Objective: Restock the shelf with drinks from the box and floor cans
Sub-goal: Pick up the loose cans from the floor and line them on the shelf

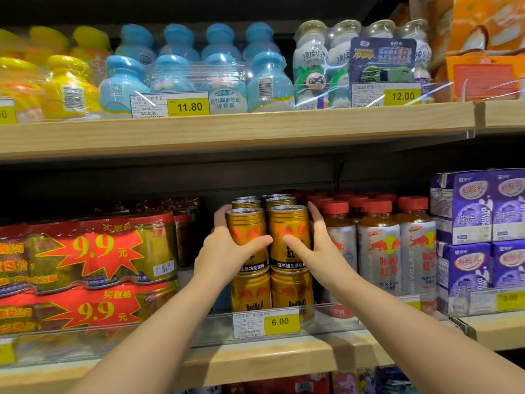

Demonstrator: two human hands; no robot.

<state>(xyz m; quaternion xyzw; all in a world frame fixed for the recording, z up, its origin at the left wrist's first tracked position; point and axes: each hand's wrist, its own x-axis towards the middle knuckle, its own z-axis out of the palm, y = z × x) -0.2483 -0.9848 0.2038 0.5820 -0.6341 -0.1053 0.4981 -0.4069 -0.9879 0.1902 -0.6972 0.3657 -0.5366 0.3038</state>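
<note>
Left hand point(227, 251) grip wrapped round upper left gold can point(247, 240); right hand point(318, 248) fingers spread flat against upper right gold can point(289, 237). Both sit on the lower cans point(271, 291), middle shelf point(255, 356). Best: square them over the bottom row, push back evenly.

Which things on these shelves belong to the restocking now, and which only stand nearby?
In the job:
- left hand gripping upper-left gold metal can
- right hand on upper-right gold can
- lower gold cans

Nearby only:
- silver red-capped bottles
- purple cartons
- red multipacks
- blue bottle packs
</note>
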